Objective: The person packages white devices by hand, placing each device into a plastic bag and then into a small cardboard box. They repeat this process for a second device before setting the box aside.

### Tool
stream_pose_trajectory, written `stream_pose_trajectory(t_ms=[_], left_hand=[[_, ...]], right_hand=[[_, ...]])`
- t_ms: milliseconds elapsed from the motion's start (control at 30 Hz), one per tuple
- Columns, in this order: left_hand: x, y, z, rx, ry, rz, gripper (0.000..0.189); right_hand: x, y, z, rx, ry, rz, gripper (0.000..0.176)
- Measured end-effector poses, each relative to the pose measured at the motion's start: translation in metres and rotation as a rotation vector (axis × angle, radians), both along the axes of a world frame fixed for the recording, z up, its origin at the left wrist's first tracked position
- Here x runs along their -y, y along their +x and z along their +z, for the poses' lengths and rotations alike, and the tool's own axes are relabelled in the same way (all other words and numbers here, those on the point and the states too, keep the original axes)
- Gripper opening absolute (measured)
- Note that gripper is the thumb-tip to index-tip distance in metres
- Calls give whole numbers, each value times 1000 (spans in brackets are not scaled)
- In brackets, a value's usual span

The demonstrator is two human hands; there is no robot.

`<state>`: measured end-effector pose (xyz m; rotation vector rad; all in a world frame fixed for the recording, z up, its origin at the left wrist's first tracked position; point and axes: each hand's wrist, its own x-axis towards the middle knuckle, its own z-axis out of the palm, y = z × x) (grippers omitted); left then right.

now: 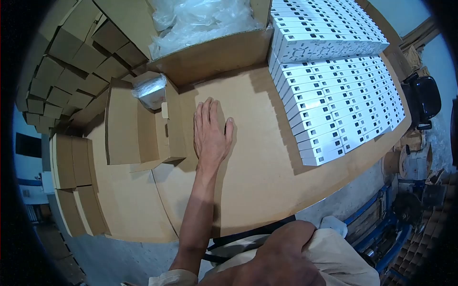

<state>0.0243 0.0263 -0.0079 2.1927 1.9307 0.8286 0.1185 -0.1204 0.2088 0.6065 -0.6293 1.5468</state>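
Observation:
My left hand (212, 131) lies flat, palm down, on the brown cardboard-covered table (253, 186), fingers stretched out and thumb apart. It holds nothing. Just left of it stands a small open cardboard box (175, 126) with its lid flap folded out. An item in clear plastic wrap (151, 90) sits at the far end of that box; what the wrap covers I cannot make out. Of my right arm only a bent part shows at the bottom edge, and its hand is out of view.
Stacked rows of white boxes (324, 105) cover the table's right side. A large carton (214, 55) at the back holds clear plastic bags (205, 19). Many brown boxes (71, 66) are piled at the left, with several more (74, 162) at the left edge. A black chair (424, 97) stands beyond.

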Motion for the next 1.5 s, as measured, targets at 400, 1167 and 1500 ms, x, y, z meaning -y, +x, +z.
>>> stream_pose_trajectory(t_ms=[400,1167,1500], left_hand=[[1,-4,-2,16,-13,-14,61],[4,-2,5,-57,-47,-48,58],[7,-3,10,-57,-9,-60,53]], right_hand=[[-83,46,-93,1380,87,-982,26],[-118,73,-193,2031,206,-1262,39],[-92,140,-104,2016,182,-1501,46]])
